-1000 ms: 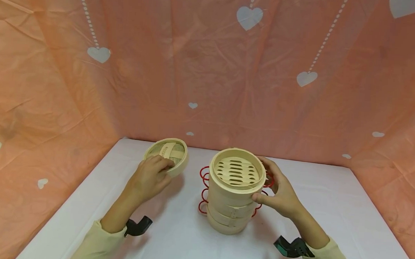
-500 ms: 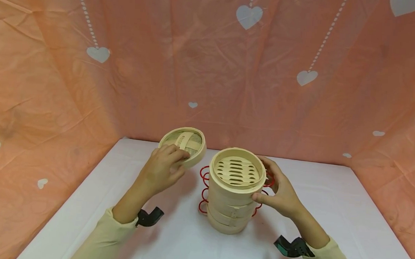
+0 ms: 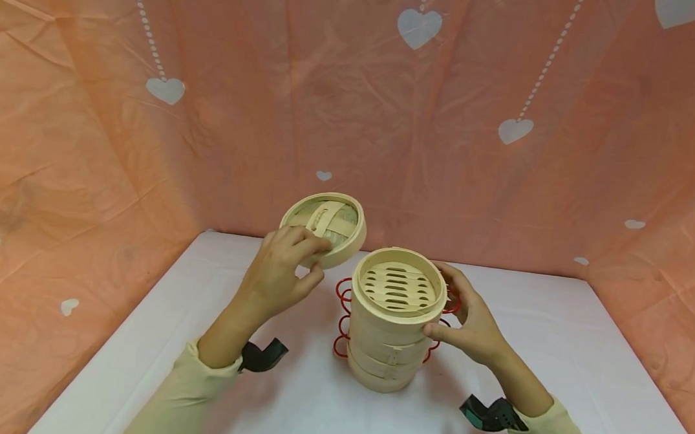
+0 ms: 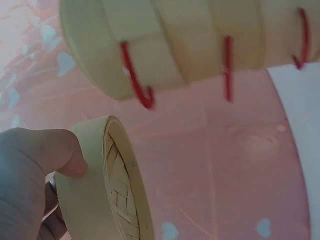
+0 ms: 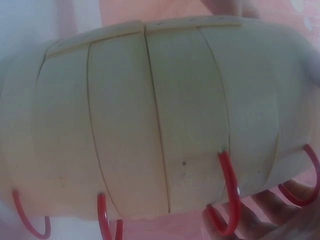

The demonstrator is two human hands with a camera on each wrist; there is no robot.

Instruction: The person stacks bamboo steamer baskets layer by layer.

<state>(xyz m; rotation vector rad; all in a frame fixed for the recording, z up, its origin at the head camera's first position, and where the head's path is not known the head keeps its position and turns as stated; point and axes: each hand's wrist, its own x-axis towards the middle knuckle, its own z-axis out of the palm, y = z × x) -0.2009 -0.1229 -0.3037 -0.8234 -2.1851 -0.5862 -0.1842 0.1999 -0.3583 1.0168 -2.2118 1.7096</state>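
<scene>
My left hand holds a round bamboo steamer lid by its near side, thumb against the outer wall. The lid, with its woven inner face showing in the left wrist view, hangs tilted in the air to the upper left of the bamboo steamer stack. Slotted slats show in the open top basket. My right hand grips the stack's upper right side, thumb in front and fingers behind. Red loops stick out on both sides of the stack; in the right wrist view, fingers lie beside one red loop.
The stack stands upright on a white-covered table. An orange-pink cloth backdrop with pale hearts rises behind the table and along both sides. A dark wrist device sits on the left wrist, another dark device on the right.
My left hand has carried the lid up and to the right, from the table's left side to near the stack's top. My right hand and the stack have stayed in place.
</scene>
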